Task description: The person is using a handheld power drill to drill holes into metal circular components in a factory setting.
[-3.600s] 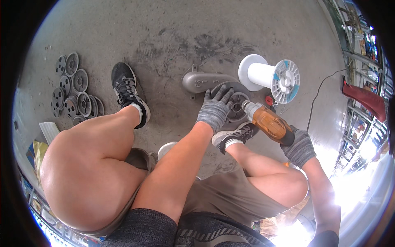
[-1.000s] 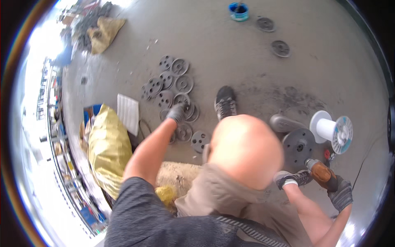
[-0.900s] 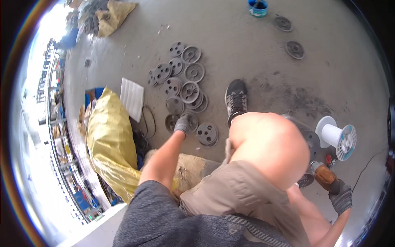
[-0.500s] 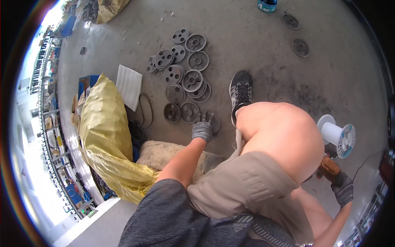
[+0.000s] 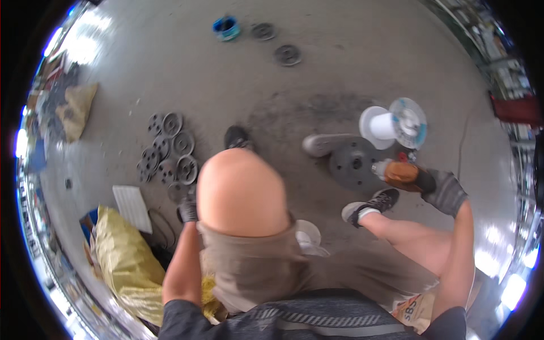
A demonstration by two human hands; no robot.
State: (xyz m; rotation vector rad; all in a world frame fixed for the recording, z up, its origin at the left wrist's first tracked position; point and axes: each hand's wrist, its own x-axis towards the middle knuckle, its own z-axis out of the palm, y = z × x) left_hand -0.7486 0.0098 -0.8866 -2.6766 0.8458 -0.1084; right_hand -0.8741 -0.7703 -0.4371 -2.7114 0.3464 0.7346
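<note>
My left hand (image 5: 188, 208), in a grey glove, reaches down beside my raised left knee (image 5: 241, 192) to the near edge of a pile of grey metal discs (image 5: 169, 156). It touches a small dark disc (image 5: 175, 192); the knee hides part of the fingers. My right hand (image 5: 447, 192), also gloved, grips an orange-brown power tool (image 5: 402, 174). The tool's head rests at the edge of a large round metal disc (image 5: 354, 164) lying on the floor. A white spool (image 5: 391, 124) stands just behind that disc.
A yellow sack (image 5: 124, 266) and a white sheet (image 5: 131, 207) lie at my left. A grey elongated part (image 5: 323, 143) lies by the big disc. A white bowl (image 5: 309, 238) sits between my legs. Far off are a blue container (image 5: 226, 27) and two discs (image 5: 288, 55).
My left hand left the big disc by the tool and swung left to the disc pile, then drew in beside my knee. My right hand kept hold of the power tool.
</note>
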